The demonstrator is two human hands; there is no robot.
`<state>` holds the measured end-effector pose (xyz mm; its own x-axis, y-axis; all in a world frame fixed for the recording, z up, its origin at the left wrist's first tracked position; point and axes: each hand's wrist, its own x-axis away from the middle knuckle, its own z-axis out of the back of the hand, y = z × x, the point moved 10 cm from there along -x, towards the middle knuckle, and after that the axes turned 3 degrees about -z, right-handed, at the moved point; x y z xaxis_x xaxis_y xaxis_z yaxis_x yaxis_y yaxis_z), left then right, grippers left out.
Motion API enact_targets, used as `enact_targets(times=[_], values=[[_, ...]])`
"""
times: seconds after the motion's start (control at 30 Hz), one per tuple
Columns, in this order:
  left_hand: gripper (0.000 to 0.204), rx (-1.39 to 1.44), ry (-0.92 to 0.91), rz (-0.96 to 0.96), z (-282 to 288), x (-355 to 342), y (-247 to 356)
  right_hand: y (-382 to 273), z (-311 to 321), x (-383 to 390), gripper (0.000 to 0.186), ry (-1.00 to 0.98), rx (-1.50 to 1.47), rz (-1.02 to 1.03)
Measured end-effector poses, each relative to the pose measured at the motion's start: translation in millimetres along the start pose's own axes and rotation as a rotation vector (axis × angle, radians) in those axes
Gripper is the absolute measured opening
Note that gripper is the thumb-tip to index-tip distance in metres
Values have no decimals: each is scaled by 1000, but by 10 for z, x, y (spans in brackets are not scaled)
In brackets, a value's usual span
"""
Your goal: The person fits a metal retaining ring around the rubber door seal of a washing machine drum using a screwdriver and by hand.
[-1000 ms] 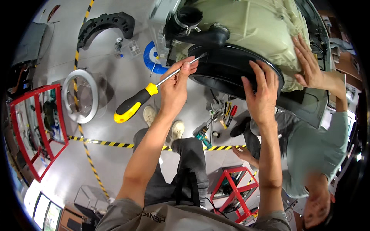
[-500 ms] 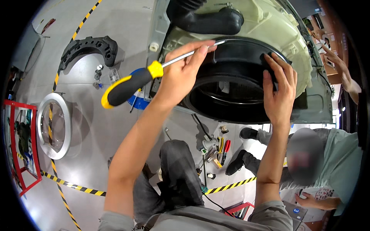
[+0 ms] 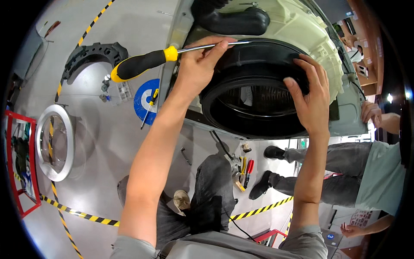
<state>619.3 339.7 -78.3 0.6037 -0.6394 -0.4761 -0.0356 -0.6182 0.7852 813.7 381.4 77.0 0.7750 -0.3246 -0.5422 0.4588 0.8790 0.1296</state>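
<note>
Swung flatter than half a second ago, the screwdriver (image 3: 142, 67) now lies across the upper left of the black rubber gasket (image 3: 258, 54), its tip at the gasket's back edge; whether it goes under that edge cannot be told. It has a black-and-yellow handle and a bright steel shaft. The gasket is a deep, dull ring with a thick front lip around a wide mouth. At the gasket's upper left, the left hand (image 3: 196, 69) pinches the shaft between thumb and fingers. The right hand (image 3: 315, 95) is half open at the gasket's right side, fingers bent, thumb spread apart. Behind the gasket is a cream tub (image 3: 319, 43); above it, a black hose (image 3: 233, 23). Left of it lies a blue disc (image 3: 140, 101), and farther left a silver-rimmed door (image 3: 69, 142). Well to its right, a co-worker's hand (image 3: 371, 113) touches the grey cabinet (image 3: 351, 116).
</note>
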Motion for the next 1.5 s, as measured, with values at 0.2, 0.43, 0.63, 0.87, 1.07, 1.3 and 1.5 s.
enact_targets(times=[0.2, 0.43, 0.63, 0.87, 1.07, 1.3, 1.5], values=[[24, 84, 74, 9, 65, 139, -86, -58, -118, 4, 77, -92, 92, 38], [27, 138, 185, 53, 259, 324, -223, -31, -203, 23, 76, -124, 173, 34], [25, 356, 338, 89, 390, 518, -561, -240, -180, -84, 81, -215, 241, 100], [25, 265, 335, 92, 391, 536, -603, -691, -548, -301, 81, -354, 234, 289], [19, -71, 277, -77, 294, 508, -243, -711, -732, -361, 81, -418, 314, 313], [21, -132, 261, -117, 298, 414, -222, -905, -832, -323, 81, -430, 425, 330], [25, -53, 293, 26, 398, 457, -327, -1007, -976, -343, 80, -505, 349, 361]])
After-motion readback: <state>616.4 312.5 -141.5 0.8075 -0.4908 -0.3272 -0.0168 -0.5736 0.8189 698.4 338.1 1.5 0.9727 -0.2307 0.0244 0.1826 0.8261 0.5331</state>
